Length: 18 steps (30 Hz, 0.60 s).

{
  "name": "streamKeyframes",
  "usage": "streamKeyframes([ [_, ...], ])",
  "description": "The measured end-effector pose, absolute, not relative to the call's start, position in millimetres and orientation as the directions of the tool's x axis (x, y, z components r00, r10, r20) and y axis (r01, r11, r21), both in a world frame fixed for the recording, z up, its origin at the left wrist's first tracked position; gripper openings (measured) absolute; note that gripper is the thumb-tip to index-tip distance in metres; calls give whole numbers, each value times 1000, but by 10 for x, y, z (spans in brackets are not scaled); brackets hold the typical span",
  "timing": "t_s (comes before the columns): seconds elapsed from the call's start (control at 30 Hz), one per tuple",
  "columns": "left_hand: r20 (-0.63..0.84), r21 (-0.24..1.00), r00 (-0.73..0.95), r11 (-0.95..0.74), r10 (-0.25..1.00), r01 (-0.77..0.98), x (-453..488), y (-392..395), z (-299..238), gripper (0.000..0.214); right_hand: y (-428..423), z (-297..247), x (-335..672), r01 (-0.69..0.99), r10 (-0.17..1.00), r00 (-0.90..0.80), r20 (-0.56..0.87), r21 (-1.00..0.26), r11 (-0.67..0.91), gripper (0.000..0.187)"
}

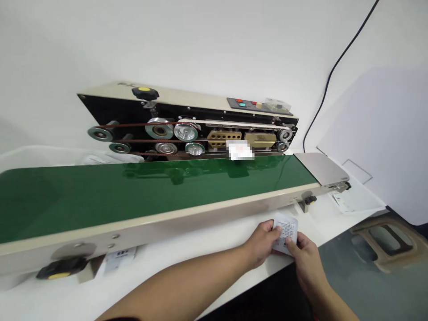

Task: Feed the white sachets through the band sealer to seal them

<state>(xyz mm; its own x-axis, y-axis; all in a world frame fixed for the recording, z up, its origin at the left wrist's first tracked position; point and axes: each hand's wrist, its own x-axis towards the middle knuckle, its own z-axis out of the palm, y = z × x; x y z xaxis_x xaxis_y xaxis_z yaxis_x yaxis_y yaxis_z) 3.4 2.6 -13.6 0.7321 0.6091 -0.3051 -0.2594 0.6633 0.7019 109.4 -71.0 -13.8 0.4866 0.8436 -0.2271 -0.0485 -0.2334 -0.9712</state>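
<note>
A: Both our hands are on the small white packet [286,232], lower middle-right of the frame, just over the front edge of the tabletop [207,236].

B: Yes. Our left hand [262,244] has thumb and fingers closed on its left edge. Our right hand [306,256] pinches the lower right corner the same way.

A: We'd judge it best to keep both pinches out at the edges, light and even, so the printed face lies flat and uncreased.

B: Above it, the green belt [150,191] of the sealing machine [110,104] crosses the frame, with the pulleys [174,130] behind it.

A: The black knob [310,200] juts from the front rail, just up and right of the packet. It's the nearest thing we could catch on. A paper slip [346,203] lies further right.
</note>
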Motion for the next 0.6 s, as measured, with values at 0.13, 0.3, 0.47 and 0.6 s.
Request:
streamKeyframes([
  [0.13,-309,687,728,673,612,-274,60,28,-149,40,-698,-126,1145,-131,846,466,-261,-965,-225,37],
  [0.3,-285,734,690,615,665,-289,97,-10,-182,43,-721,-77,1202,81,849,464,-251,-943,-323,45],
  [0.47,-255,804,658,533,708,-263,91,-6,-234,47,-668,-80,1241,233,856,468,-220,-904,-359,48],
  [0.6,-241,838,681,503,691,-214,44,27,-273,45,-603,-35,1252,211,841,483,-245,-899,-383,45],
])
